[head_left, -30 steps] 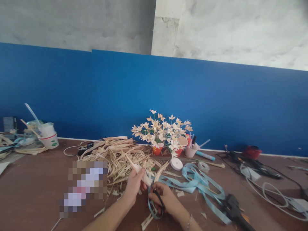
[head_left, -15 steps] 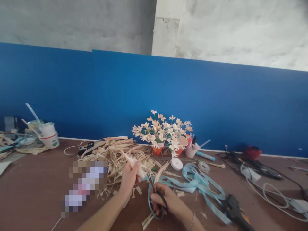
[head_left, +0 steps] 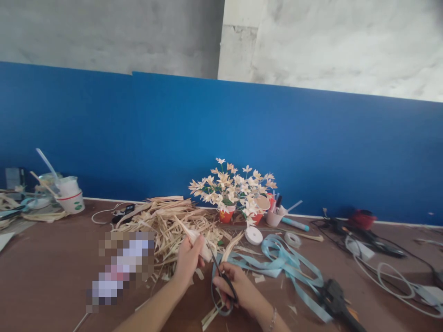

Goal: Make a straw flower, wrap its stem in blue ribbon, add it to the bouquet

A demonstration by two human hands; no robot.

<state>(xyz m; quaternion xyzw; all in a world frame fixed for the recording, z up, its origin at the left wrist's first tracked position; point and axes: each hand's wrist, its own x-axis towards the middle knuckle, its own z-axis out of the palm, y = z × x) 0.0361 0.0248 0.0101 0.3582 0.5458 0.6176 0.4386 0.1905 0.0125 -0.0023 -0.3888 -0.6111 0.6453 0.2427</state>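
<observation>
My left hand is closed around a pale dried husk piece, pinched under the thumb, with its narrow end pointing up and left. In my right hand is a pair of scissors with dark handles; its blades reach up and left to the husk's right edge. Whether the blades are cutting it I cannot tell. Behind my left hand spreads a heap of dried husk strips. Small pale scraps lie around both hands on the brown table.
Husk flowers stand in red cups by the blue partition. On the right are light-blue ribbon, a white spool, a black glue gun and cables. A white cup stands far left.
My right hand and the scissors have shifted slightly left, towards the husk, and the blades look closer together. My left hand has moved a little to the right, still gripping the husk.
</observation>
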